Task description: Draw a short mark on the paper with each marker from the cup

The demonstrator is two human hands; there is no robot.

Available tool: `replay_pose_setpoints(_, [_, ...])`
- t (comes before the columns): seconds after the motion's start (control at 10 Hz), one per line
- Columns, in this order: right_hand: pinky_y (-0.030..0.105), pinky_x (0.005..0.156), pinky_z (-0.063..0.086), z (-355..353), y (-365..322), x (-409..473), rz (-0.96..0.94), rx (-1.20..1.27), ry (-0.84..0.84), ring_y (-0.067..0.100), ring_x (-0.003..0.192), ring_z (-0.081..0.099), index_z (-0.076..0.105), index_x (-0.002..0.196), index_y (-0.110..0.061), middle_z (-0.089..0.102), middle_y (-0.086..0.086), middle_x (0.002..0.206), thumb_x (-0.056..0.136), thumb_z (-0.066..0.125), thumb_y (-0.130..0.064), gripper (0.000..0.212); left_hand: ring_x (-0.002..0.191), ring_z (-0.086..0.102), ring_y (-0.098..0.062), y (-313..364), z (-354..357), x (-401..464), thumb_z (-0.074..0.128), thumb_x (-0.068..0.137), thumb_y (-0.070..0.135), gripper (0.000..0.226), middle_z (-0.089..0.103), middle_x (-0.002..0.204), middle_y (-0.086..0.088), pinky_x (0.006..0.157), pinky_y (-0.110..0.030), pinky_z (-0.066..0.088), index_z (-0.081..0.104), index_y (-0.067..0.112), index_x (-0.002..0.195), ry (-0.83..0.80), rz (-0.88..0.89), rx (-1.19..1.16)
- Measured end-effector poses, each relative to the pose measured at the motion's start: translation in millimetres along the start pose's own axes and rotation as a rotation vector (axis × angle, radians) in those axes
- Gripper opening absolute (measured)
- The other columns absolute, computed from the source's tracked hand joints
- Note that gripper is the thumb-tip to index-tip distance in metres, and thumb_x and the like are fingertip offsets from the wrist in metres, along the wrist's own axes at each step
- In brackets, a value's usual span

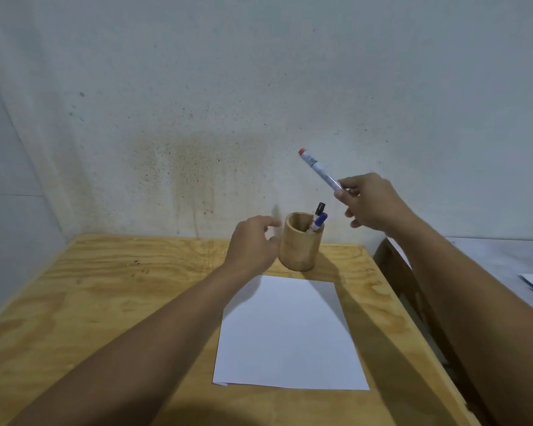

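Head view: right hand (371, 201) grips slim red-capped marker (319, 170); left hand (253, 244) open beside round wooden cup (299, 250).

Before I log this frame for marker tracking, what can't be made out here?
Head view only:
- Red-capped marker: lower end hidden inside the right hand.
- Black marker and blue marker: bodies hidden by the wooden cup wall.
- Marker label print: too small.
- Left hand: whether it touches the cup, unclear.
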State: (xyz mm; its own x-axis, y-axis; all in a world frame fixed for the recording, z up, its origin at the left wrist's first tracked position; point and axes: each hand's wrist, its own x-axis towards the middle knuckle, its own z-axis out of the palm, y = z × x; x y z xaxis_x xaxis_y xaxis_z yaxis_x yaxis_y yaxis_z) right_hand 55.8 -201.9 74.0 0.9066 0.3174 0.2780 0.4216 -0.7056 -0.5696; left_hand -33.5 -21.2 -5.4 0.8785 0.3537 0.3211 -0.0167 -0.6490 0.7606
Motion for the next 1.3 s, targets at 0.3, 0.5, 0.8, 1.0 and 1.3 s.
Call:
replay_pose_setpoints(0.3, [0.034, 0.066, 0.056, -8.1, -25.6, 32.2, -0.091, -0.401, 0.03, 0.023, 0.072, 0.066, 0.078, 0.09, -0.009, 0.073, 0.009, 0.084, 0.074, 0.085, -0.025, 0.024, 0.126, 0.04, -0.027, -4.5, 12.4, 12.7, 0.057, 0.08, -0.002, 0.066, 0.036, 0.149, -0.002, 0.096, -0.043, 0.046, 0.035, 0.017, 0.139, -0.245, 0.261, 0.397])
replay_pose_setpoints(0.5, [0.038, 0.074, 0.061, 15.9, -25.8, 51.6, -0.091, -0.512, -0.021, 0.026, 0.082, 0.067, 0.075, 0.099, -0.007, 0.072, 0.012, 0.097, 0.083, 0.075, -0.011, 0.017, 0.12, 0.043, -0.028, -6.7, 15.3, 15.8, 0.055, 0.08, -0.002, 0.07, 0.033, 0.152, 0.001, 0.093, -0.046, 0.047, 0.029, 0.015, 0.143, -0.351, 0.246, 0.479])
replay_pose_setpoints(0.8, [0.038, 0.08, 0.058, 47.0, -12.5, 48.5, -0.113, -0.397, -0.122, 0.027, 0.09, 0.067, 0.065, 0.108, -0.011, 0.07, 0.011, 0.106, 0.086, 0.073, -0.019, 0.025, 0.124, 0.042, -0.028, -13.3, 16.1, 17.7, 0.053, 0.077, -0.004, 0.074, 0.025, 0.156, 0.004, 0.095, -0.046, 0.046, 0.028, 0.015, 0.144, -0.382, 0.227, 0.46])
replay_pose_setpoints(1.0, [0.033, 0.078, 0.057, 54.8, -0.7, 47.0, -0.07, -0.251, -0.011, 0.022, 0.084, 0.068, 0.075, 0.108, -0.011, 0.076, 0.008, 0.101, 0.091, 0.068, -0.024, 0.022, 0.122, 0.043, -0.029, -8.9, 13.1, 16.7, 0.053, 0.077, -0.004, 0.074, 0.024, 0.156, 0.003, 0.091, -0.047, 0.048, 0.027, 0.016, 0.144, -0.402, 0.231, 0.447])
replay_pose_setpoints(1.3, [0.021, 0.08, 0.046, 16.1, 22.2, 3.2, -0.117, -0.002, 0.18, 0.008, 0.08, 0.065, 0.069, 0.121, -0.012, 0.074, 0.004, 0.11, 0.093, 0.064, -0.021, 0.03, 0.139, 0.028, -0.024, -2.6, -5.8, -4.1, 0.056, 0.085, 0.011, 0.068, 0.021, 0.157, 0.0, 0.11, -0.041, 0.034, 0.026, 0.024, 0.144, -0.326, 0.243, 0.34])
